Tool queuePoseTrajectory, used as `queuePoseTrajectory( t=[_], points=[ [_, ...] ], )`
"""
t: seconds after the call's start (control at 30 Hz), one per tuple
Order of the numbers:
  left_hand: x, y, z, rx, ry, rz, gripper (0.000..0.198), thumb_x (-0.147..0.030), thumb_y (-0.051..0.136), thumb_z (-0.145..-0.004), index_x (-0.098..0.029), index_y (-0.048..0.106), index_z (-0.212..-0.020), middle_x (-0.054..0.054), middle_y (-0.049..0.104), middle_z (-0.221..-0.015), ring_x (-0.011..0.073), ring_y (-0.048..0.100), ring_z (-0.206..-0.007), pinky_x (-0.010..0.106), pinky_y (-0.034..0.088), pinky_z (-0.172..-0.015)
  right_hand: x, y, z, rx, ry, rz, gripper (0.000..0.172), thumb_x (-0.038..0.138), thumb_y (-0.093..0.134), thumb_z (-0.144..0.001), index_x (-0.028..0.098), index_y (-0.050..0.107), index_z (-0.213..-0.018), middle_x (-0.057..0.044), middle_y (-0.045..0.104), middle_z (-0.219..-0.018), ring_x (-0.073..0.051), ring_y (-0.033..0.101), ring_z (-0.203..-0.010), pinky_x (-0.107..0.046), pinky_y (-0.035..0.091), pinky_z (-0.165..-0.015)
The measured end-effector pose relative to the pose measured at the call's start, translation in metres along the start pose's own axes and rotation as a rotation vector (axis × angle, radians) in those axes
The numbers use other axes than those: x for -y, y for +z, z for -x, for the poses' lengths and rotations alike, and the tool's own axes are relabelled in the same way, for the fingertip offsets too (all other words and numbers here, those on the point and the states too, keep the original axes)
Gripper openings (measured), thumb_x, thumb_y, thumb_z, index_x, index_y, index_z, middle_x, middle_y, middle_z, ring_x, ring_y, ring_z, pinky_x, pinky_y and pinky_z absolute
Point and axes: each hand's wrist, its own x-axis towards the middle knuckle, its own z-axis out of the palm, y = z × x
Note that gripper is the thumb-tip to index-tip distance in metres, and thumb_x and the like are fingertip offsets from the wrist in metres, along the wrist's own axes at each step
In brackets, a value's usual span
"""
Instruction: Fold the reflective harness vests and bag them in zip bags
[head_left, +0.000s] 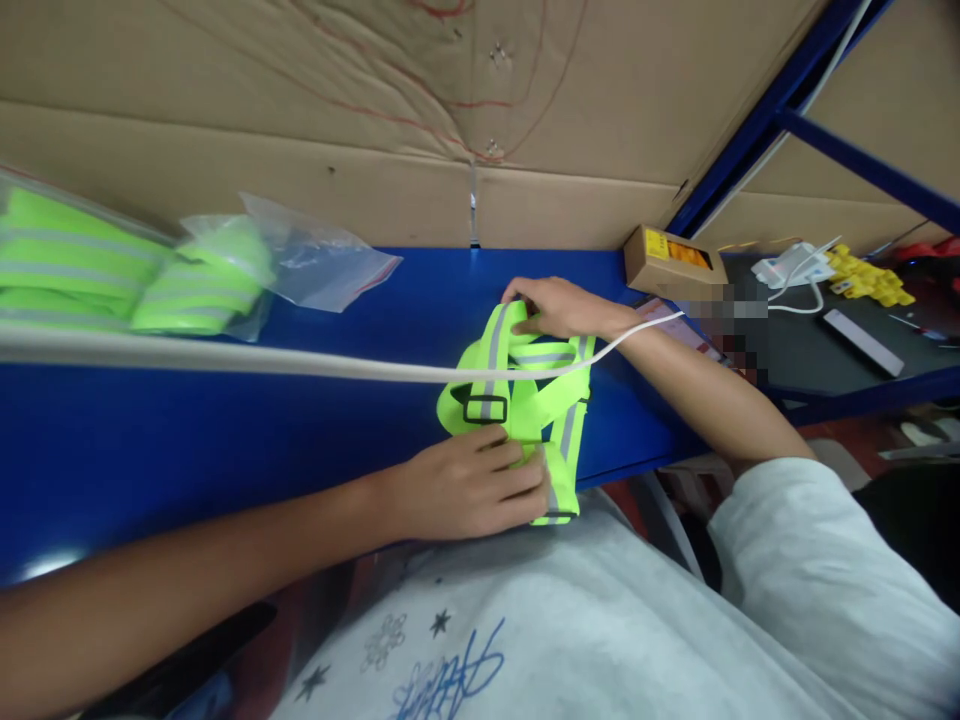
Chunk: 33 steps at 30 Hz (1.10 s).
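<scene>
A neon yellow-green reflective harness (568,440) of elastic straps with grey stripes lies loosely looped on the blue table, near its front edge. One strap carries a black slide buckle (485,409). My left hand (472,485) is closed on the harness's near end, its fingers bent over a strap and partly hiding it. At the far end my right hand (559,305) grips a folded loop between thumb and fingers. Another black buckle (555,517) shows just below my left fingers.
A white cable (337,365) crosses the view in front of the harness. Bagged reflective straps (82,260) and a clear zip bag (315,255) lie at left. At right are a cardboard box (671,262), yellow pieces (870,277) and a blue frame (750,130). Cardboard (585,200) lines the back.
</scene>
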Motion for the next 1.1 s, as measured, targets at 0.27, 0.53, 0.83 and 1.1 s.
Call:
queuePoseTrajectory(
  t=[0.27,0.53,0.83,1.1],
  points=[
    [0.003,0.005,0.002,0.007,-0.011,-0.009,0.011,-0.016,0.060,-0.106,-0.019,0.071,-0.107,0.001,0.078,-0.108,0.0161,0.067,-0.087,0.032,0.052,-0.081,0.013,0.007,-0.038,-0.324,0.218,0.237,0.046,0.012,0.035,-0.105,0.013,0.062,-0.142,-0.022,0.071,-0.135,-0.036,0.070,-0.117,-0.046,0.048,-0.098],
    [0.005,0.008,0.003,0.012,-0.028,0.034,0.018,-0.016,0.053,-0.110,-0.019,0.070,-0.106,0.000,0.079,-0.111,0.0157,0.068,-0.088,0.032,0.052,-0.083,0.019,0.006,-0.068,-0.144,0.335,-0.176,0.027,0.006,0.054,-0.098,0.016,0.073,-0.114,-0.012,0.079,-0.093,-0.027,0.077,-0.088,-0.039,0.062,-0.083],
    [0.002,0.008,0.003,0.024,-0.038,0.030,0.013,-0.017,0.057,-0.108,-0.018,0.069,-0.107,0.003,0.078,-0.110,0.0155,0.067,-0.088,0.031,0.050,-0.084,0.001,0.006,-0.055,-0.187,0.228,-0.924,0.027,-0.004,0.063,-0.086,0.018,0.073,-0.100,-0.004,0.077,-0.097,-0.015,0.073,-0.090,-0.028,0.063,-0.092],
    [0.001,0.008,0.004,0.018,-0.049,0.047,0.015,-0.016,0.055,-0.108,-0.018,0.070,-0.108,0.002,0.078,-0.111,0.0161,0.067,-0.088,0.032,0.051,-0.082,0.002,-0.012,-0.008,-0.117,0.232,-0.220,0.067,0.051,0.079,-0.094,0.011,0.065,-0.146,-0.021,0.068,-0.145,-0.033,0.067,-0.130,-0.043,0.052,-0.113]
  ],
)
